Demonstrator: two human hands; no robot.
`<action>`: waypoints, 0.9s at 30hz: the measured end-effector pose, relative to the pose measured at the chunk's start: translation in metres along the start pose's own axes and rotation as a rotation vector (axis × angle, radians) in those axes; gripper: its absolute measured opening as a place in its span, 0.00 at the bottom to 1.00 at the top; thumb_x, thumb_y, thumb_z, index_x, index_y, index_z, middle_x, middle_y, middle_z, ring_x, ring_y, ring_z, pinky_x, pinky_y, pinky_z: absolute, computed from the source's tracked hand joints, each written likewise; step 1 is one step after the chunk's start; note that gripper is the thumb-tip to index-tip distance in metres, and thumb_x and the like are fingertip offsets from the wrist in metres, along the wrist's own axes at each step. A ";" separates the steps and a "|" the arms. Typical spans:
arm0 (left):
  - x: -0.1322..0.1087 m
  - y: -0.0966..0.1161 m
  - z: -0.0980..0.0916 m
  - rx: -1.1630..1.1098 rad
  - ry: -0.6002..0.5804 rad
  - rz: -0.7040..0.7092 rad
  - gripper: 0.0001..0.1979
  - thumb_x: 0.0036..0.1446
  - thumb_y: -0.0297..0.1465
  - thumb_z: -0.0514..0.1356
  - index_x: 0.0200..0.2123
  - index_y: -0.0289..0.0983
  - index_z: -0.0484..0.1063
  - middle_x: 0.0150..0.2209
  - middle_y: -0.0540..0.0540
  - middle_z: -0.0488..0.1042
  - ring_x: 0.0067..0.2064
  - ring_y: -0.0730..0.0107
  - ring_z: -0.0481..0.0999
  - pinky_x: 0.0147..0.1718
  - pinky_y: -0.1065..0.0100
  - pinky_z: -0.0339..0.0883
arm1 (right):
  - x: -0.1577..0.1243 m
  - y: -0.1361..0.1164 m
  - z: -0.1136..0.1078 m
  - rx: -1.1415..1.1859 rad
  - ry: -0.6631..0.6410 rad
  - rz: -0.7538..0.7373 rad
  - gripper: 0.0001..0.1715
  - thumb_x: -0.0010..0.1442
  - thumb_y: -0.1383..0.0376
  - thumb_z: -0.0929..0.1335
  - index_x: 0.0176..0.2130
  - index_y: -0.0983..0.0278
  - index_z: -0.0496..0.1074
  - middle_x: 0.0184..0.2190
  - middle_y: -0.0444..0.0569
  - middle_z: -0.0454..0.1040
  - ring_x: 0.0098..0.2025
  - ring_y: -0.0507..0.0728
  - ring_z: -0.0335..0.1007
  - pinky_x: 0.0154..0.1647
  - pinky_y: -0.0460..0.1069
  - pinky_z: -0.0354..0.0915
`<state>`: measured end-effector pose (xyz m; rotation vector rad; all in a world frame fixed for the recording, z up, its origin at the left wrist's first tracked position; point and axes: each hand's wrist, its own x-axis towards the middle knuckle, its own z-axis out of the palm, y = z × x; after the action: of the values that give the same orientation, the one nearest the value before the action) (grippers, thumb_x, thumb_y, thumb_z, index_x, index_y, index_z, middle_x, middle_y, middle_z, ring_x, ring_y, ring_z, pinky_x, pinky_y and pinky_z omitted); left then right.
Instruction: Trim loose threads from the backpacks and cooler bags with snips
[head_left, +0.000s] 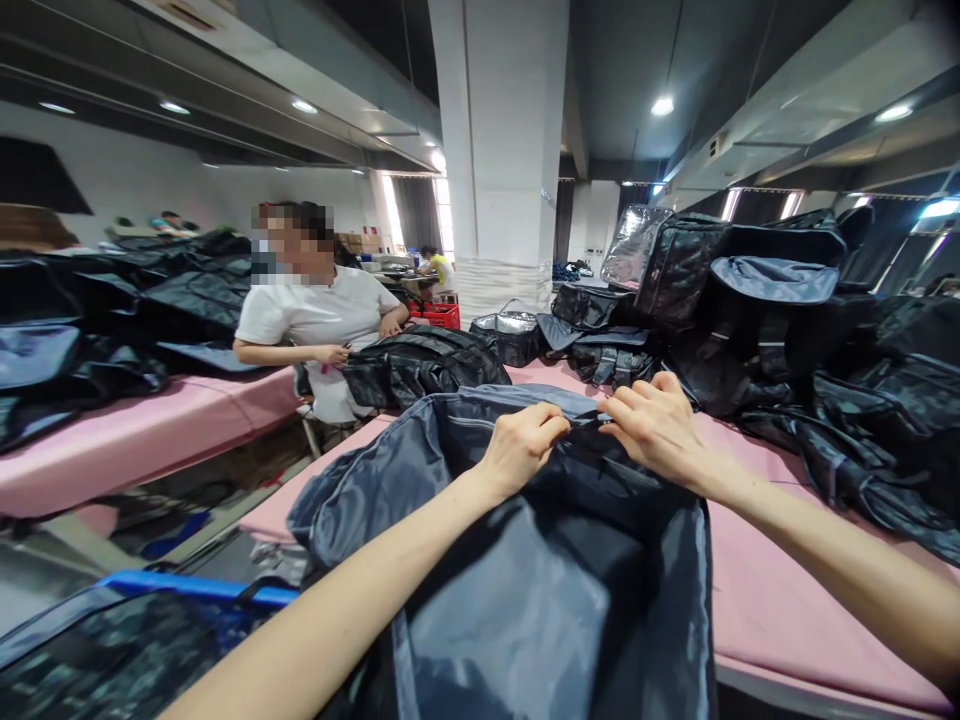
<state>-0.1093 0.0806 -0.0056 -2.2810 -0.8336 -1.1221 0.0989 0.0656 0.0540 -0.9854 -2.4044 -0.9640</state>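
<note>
Both my hands are pinching the far rim of the grey bag (525,590): left hand (521,447) and right hand (656,425) nearly touching, rim running left-right between them.

A pink cloth-covered worktop (757,600) carried an open dark grey fabric bag (540,580) and heaped glossy black bags (825,380).
</note>
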 end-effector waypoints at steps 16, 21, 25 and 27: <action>0.002 0.032 0.006 -0.104 -0.205 -0.235 0.18 0.46 0.42 0.64 0.34 0.34 0.71 0.44 0.39 0.67 0.48 0.57 0.64 0.47 0.58 0.64 | -0.021 0.019 0.005 0.417 -0.281 0.409 0.16 0.51 0.56 0.68 0.39 0.61 0.68 0.30 0.45 0.74 0.31 0.54 0.68 0.29 0.46 0.53; 0.009 0.068 0.024 0.058 -0.156 -0.454 0.14 0.44 0.37 0.67 0.31 0.35 0.70 0.47 0.40 0.62 0.52 0.54 0.59 0.51 0.47 0.54 | -0.022 0.023 0.018 0.576 -0.335 0.548 0.11 0.52 0.58 0.65 0.26 0.62 0.68 0.21 0.42 0.69 0.25 0.52 0.64 0.25 0.45 0.51; 0.014 0.076 0.035 0.057 -0.118 -0.525 0.11 0.45 0.35 0.67 0.30 0.36 0.71 0.49 0.43 0.62 0.53 0.55 0.57 0.52 0.47 0.52 | -0.022 0.029 0.029 0.642 -0.304 0.576 0.13 0.50 0.56 0.64 0.24 0.63 0.68 0.18 0.41 0.65 0.21 0.50 0.59 0.23 0.45 0.49; 0.016 0.074 0.038 0.045 -0.113 -0.532 0.12 0.45 0.38 0.66 0.30 0.36 0.72 0.46 0.43 0.64 0.51 0.57 0.59 0.50 0.50 0.55 | -0.023 0.032 0.035 0.680 -0.258 0.584 0.13 0.48 0.56 0.65 0.23 0.63 0.68 0.18 0.41 0.65 0.21 0.50 0.59 0.22 0.44 0.50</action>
<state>-0.0300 0.0566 -0.0242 -2.1573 -1.5570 -1.1727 0.1355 0.0961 0.0312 -1.4402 -2.1523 0.1871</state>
